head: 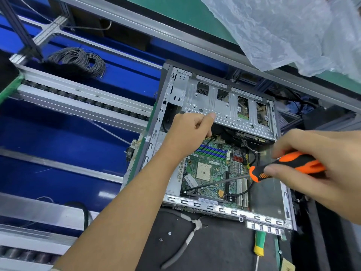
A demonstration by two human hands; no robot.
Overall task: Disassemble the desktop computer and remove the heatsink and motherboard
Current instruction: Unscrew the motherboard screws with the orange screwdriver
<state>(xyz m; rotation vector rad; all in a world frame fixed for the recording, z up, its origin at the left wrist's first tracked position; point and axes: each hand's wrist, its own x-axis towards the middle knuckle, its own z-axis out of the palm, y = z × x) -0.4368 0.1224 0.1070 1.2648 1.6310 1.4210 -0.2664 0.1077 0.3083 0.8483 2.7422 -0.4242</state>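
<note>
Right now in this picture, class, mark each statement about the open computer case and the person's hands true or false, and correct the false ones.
1. The right hand holds an orange and black screwdriver. True.
2. A heatsink covers the processor socket. False: the socket lies bare on the motherboard.
3. The left hand reaches into the case. True.
4. A green and yellow screwdriver lies inside the case. False: it lies outside, on the dark mat.
5. Pliers lie on the mat. True.
</note>
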